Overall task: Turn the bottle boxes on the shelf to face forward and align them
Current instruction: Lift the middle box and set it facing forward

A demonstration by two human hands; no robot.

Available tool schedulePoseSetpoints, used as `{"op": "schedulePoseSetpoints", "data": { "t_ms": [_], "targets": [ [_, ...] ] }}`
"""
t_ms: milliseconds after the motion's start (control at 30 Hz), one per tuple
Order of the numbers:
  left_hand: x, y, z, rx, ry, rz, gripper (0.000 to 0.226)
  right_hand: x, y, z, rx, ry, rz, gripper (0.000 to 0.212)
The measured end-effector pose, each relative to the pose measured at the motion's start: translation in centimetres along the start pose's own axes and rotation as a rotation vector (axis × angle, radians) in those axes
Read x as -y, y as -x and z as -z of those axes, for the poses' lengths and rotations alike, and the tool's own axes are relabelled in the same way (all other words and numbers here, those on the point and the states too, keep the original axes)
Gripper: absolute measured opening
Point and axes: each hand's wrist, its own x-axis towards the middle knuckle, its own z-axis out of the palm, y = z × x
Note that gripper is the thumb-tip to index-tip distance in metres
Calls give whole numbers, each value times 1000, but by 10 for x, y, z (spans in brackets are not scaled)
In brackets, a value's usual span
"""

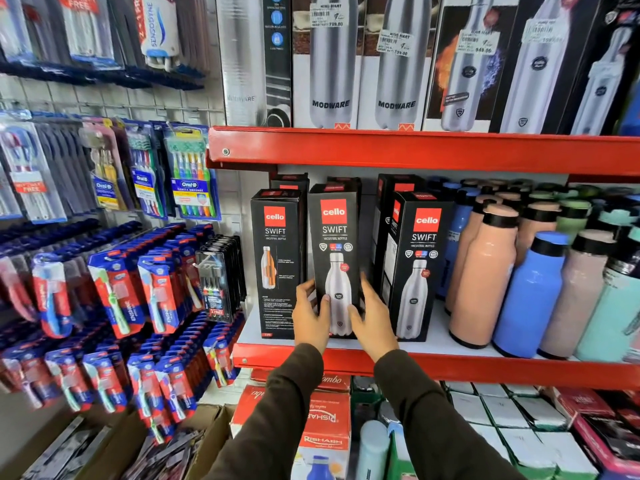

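Both hands, left point(311, 315) and right point(372, 320), clasped the middle box point(334, 244); squaring it flush with its neighbours looked wise.

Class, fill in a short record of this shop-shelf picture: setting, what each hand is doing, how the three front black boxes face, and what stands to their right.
setting: shop shelf with a red front edge
left hand: grips the left side of the middle box
right hand: grips the right side of the same box
left box: shows a panel with an orange bottle drawing and text
right box: turned slightly, side panel showing
neighbours: loose bottles, peach, blue and green
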Motion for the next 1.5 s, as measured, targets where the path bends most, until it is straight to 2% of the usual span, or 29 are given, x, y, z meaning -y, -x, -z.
{"op": "schedulePoseSetpoints", "data": {
  "t_ms": [167,767,867,1067,1167,1267,1367,1500],
  "targets": [
    [0,2,-3,0,-27,-24,32,-10,-1,-6,-68,13,-40,66],
    [-1,3,-9,31,-64,43,34,-14,-1,-5,-103,36,-73,61],
    [-3,7,-8,49,-83,36,37,-16,3,-6,-141,48,-99,52],
    [0,22,-5,-44,-112,-13,38,-20,18,-7,-269,-6,-82,16],
    [-4,29,2,-86,-68,-45,37,-13,30,-12,-307,-75,-23,12],
    [-8,31,17,-147,-82,-156,34,1,38,-22,-261,-162,56,12],
    [-11,25,37,-262,-174,-243,31,17,38,-38,-168,-212,90,23],
    [-9,5,64,-364,-323,-165,44,34,29,-60,-26,-214,64,38]
  ]
}}
